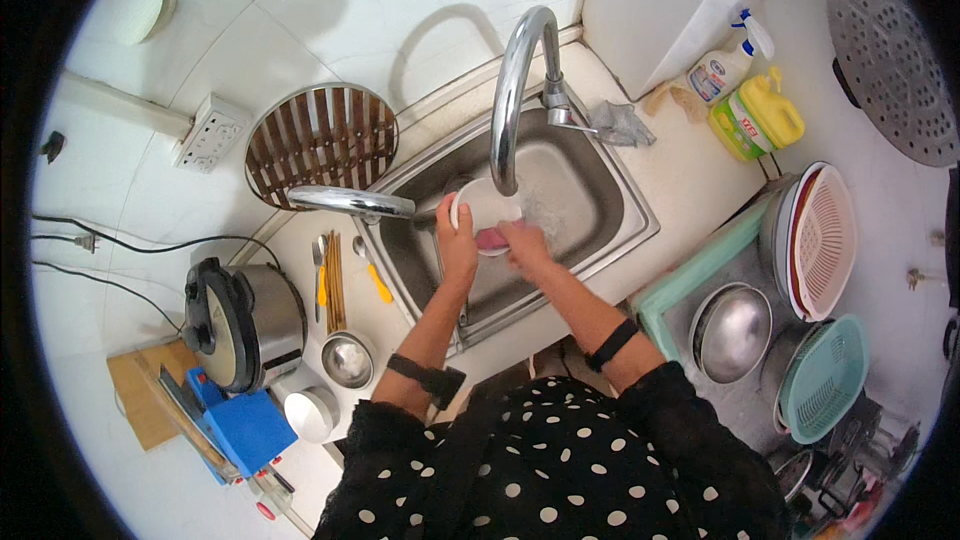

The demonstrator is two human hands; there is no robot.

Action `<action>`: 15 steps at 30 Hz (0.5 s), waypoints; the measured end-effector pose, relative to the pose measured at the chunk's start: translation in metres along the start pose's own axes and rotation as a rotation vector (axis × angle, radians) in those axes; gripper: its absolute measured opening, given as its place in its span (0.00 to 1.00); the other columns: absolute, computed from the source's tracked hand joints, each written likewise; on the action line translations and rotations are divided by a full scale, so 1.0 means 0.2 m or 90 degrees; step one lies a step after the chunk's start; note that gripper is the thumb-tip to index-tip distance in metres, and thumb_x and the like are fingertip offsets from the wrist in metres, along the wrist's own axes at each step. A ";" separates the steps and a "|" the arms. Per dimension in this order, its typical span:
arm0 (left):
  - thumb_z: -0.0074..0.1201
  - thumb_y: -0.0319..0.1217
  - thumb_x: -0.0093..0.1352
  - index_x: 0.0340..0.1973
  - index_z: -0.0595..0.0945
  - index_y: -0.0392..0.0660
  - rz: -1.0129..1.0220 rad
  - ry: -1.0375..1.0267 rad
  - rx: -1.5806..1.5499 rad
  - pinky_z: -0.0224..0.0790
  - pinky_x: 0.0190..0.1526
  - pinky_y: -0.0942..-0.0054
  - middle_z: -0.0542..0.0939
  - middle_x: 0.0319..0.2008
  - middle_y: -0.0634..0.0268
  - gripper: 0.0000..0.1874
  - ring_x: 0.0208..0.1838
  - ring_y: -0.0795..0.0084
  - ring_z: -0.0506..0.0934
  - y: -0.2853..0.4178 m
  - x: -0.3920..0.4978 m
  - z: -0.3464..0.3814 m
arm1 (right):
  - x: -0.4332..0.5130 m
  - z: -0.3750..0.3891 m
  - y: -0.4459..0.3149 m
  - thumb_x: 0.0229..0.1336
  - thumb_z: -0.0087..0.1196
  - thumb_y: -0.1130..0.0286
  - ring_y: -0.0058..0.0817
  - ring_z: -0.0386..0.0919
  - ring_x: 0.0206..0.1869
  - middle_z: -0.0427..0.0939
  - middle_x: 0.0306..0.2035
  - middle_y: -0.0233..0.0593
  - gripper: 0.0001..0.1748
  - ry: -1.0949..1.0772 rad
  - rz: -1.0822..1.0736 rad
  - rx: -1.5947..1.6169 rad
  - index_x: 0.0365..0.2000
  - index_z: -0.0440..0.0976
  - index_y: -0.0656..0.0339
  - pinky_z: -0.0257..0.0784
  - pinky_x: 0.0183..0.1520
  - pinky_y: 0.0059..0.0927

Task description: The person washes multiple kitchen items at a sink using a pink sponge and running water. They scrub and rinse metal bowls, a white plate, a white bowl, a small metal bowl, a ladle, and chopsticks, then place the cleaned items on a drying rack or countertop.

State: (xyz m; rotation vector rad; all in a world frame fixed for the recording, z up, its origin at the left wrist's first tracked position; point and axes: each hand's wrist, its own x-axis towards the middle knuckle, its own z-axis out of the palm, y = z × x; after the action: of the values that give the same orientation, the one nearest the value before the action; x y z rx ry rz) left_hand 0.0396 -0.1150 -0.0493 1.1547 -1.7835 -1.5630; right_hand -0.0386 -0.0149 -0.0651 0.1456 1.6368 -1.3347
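Observation:
Over the stainless steel sink (pixel 551 281), my left hand (pixel 457 244) grips the left rim of a white bowl (pixel 487 199). My right hand (pixel 525 246), slightly blurred, holds a pink cloth or sponge (pixel 492 238) against the bowl's near inner side. The curved chrome faucet (pixel 507 105) arches down over the bowl, and rippling water (pixel 547 217) shows in the basin to its right. Another round item behind the bowl is mostly hidden.
Left of the sink lie wooden chopsticks (pixel 334 281), yellow-handled cutlery (pixel 379 283), a metal bowl (pixel 347 360), a white bowl (pixel 310 415) and an electric pressure cooker (pixel 251 326). Detergent bottles (pixel 754 118) stand back right. Metal bowls (pixel 735 334) and plastic colanders (pixel 825 382) are at right.

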 end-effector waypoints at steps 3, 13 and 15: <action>0.45 0.37 0.73 0.59 0.66 0.46 -0.044 0.078 -0.189 0.64 0.53 0.68 0.70 0.55 0.55 0.21 0.52 0.61 0.72 -0.08 -0.01 0.08 | -0.06 0.09 0.04 0.50 0.57 0.57 0.21 0.72 0.20 0.75 0.23 0.34 0.16 -0.061 0.102 0.293 0.31 0.74 0.60 0.63 0.15 0.24; 0.45 0.35 0.73 0.57 0.68 0.42 -0.350 -0.031 -0.568 0.69 0.53 0.60 0.75 0.52 0.59 0.19 0.51 0.61 0.75 -0.21 0.01 0.17 | -0.04 -0.15 -0.21 0.50 0.52 0.61 0.53 0.78 0.36 0.78 0.28 0.55 0.19 0.271 -0.362 -0.529 0.36 0.71 0.69 0.71 0.42 0.49; 0.44 0.37 0.73 0.55 0.70 0.42 -0.396 -0.007 -0.553 0.70 0.52 0.59 0.76 0.49 0.59 0.18 0.48 0.61 0.76 -0.18 0.04 0.22 | -0.05 -0.16 -0.22 0.52 0.52 0.62 0.52 0.78 0.37 0.79 0.29 0.54 0.19 0.285 -0.456 -0.591 0.37 0.70 0.69 0.72 0.41 0.48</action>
State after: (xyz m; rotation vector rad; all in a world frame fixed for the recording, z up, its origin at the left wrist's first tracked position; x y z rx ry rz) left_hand 0.0087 -0.0977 -0.0954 1.2550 -0.5588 -2.3311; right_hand -0.0789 -0.0022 -0.0310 -0.8143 2.6853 -0.9005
